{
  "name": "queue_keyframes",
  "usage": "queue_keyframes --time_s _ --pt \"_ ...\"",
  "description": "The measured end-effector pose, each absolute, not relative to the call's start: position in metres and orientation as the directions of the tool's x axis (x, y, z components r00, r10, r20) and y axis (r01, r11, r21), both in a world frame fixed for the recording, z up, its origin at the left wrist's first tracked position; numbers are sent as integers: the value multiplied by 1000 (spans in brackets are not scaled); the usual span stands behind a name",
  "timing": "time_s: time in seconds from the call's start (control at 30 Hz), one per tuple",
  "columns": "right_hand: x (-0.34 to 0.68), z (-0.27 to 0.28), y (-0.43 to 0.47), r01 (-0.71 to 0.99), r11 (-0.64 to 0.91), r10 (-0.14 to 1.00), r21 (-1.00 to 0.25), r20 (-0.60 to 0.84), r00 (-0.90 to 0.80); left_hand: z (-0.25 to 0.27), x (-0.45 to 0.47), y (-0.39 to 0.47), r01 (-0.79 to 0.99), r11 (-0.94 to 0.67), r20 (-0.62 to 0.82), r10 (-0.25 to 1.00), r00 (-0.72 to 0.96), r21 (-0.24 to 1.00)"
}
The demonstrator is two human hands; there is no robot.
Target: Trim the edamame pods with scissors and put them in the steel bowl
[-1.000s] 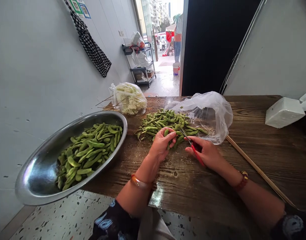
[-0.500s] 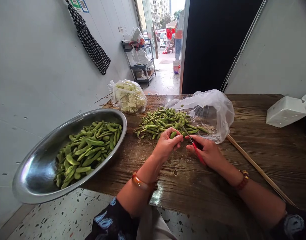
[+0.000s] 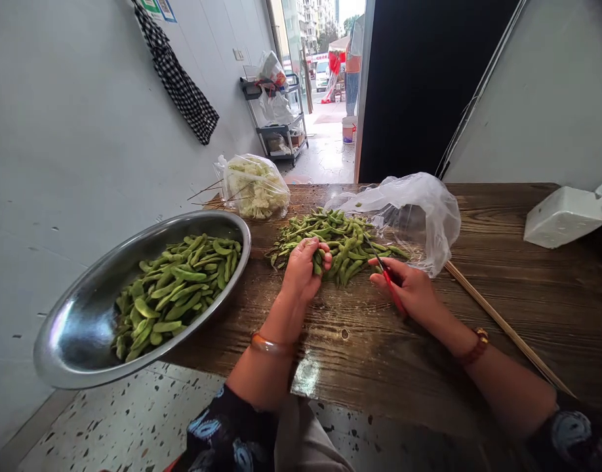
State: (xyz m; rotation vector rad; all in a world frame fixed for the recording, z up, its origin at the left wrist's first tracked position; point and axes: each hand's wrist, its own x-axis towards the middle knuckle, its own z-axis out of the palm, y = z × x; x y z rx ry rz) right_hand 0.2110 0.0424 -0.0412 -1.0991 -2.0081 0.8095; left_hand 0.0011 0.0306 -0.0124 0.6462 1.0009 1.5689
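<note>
Your left hand (image 3: 303, 270) curls its fingers (image 3: 317, 250) together around a few edamame pods (image 3: 319, 263) at the near edge of the loose pile of edamame (image 3: 330, 241). Your right hand (image 3: 410, 292) has its fingers closed on the red handles of a pair of scissors (image 3: 385, 278), blades pointing up toward the pile; whether the blades are parted you cannot tell.

The pile lies in the middle of a dark, grained wooden table (image 3: 522, 282), spilling from a clear plastic bag (image 3: 414, 210) just behind it. At the table's left end a wide steel basin (image 3: 75, 331) overhangs the edge, half filled with pods. Behind the pile sits a second bag of cauliflower (image 3: 256, 188) with thin bamboo skewers (image 3: 207, 195) beside it. A long stick (image 3: 502, 324) runs diagonally past your right wrist, and a white foam block (image 3: 561, 216) rests at the far right.

The floor is speckled terrazzo (image 3: 148, 419). A checked cloth (image 3: 178, 82) hangs on the pale left wall, a shelf cart (image 3: 279, 124) stands near the open doorway (image 3: 330, 78), and a street shows outside.
</note>
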Motion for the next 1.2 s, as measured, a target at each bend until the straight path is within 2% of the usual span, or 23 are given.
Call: queue_keyframes --time_s 0.13,0.17,0.23,0.27,0.33,0.37,0.43,0.53,0.77,0.87,1.03,1.2 --pt "211 -43 42 434 438 878 -788 270 -396 -13 -4 30 -351 27 -105 973 -204 936" --pt "210 -44 42 439 439 878 -784 270 -395 -15 -5 30 -247 29 -80 977 -198 969" --pt "210 -45 43 452 442 879 -775 275 -389 -18 -7 31 98 11 9 980 -198 995" --pt "210 -45 43 457 445 880 -770 279 -386 -20 -6 31 314 0 63 979 -191 949" --pt "210 -44 43 464 453 877 -761 285 -388 -23 -4 31 689 7 136 979 -153 725" --pt "210 -44 43 467 456 875 -757 286 -391 -23 -2 30 808 22 144 981 -131 589" --pt "210 -43 43 472 461 872 -751 287 -396 -24 2 28 927 48 121 988 -100 372" --pt "209 -42 43 480 467 871 -742 292 -396 -25 7 26 973 62 95 992 -85 224" --pt "209 -45 43 494 477 868 -727 301 -395 -25 11 26 981 87 70 992 -101 171" --pt "210 -45 43 499 476 869 -724 298 -396 -25 10 26 980 55 44 997 -65 189" --pt "209 -45 42 500 470 872 -727 296 -389 -28 11 26 953 -63 76 996 43 296" --pt "208 -43 43 503 462 877 -731 291 -384 -32 16 25 959 -70 112 993 40 276"
